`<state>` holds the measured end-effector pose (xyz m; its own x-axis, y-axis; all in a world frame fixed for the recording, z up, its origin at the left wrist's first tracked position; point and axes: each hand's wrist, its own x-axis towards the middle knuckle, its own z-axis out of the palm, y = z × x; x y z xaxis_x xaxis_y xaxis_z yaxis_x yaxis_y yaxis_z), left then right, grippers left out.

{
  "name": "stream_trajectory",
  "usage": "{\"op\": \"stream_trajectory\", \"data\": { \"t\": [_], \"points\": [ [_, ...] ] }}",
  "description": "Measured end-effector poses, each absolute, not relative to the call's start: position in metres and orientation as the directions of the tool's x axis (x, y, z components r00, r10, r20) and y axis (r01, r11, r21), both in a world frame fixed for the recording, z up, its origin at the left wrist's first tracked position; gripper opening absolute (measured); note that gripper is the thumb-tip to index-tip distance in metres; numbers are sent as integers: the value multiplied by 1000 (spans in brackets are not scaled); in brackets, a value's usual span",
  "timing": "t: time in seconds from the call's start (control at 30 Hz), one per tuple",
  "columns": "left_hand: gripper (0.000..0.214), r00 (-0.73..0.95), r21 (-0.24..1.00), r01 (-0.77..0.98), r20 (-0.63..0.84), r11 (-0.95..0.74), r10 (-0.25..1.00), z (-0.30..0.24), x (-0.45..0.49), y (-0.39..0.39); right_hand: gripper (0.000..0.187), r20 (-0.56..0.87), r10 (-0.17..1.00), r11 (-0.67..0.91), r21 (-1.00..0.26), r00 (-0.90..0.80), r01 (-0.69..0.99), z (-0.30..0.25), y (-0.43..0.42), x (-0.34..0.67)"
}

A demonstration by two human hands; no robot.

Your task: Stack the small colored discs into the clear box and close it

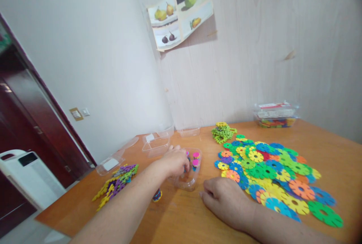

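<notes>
**Q:** Fig. 1. What does the left hand (175, 161) engage?

**A:** It reaches into a small, clear, thin-walled plastic tub (189, 183) standing on the orange-brown wooden table (325, 142), towards the table's middle. Magenta notched plastic discs (196, 156) lie at the tub's far end. The fingers curl down over the tub; whether they pinch a disc cannot be told.

**Q:** And the right hand (226, 200)?

**A:** It lies palm down on the table near the tub, fingers curled together, with no piece seen in them. A spread of flat, multicoloured, snowflake-shaped plastic discs (271, 176) lies just beside it.

**Q:** How would such a disc handle?

**A:** Probably light, stiff and smooth, and hardly fragile. Lying flat it offers little edge, so a pinch across the rim, with thumb and forefinger in opposite notches, seems surest. The tub looks light enough to skid or tip under a push.
</notes>
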<state>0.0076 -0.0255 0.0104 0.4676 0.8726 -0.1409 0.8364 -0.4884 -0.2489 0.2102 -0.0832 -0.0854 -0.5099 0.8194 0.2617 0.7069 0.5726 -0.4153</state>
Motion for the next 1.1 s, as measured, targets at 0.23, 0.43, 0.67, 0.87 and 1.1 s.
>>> {"op": "stream_trajectory", "data": {
  "t": [0.23,0.43,0.67,0.87,1.1],
  "points": [
    [27,464,-215,860,-47,-463,885,12,-2,-24,29,261,815,579,-420,-517,699,-82,-85,211],
    [28,440,-152,889,21,-432,898,14,-20,-18,29,227,828,557,-431,-512,710,-88,-83,210],
    [23,242,75,963,190,-260,952,20,-59,-4,30,247,819,572,-426,-519,700,-89,-82,212],
    [25,192,220,958,-4,-187,981,14,-87,-14,29,257,816,577,-424,-518,698,-90,-81,211],
    [33,174,325,937,-114,-129,978,-6,-95,-17,28,259,815,578,-417,-518,702,-86,-82,211]
  ]
}}
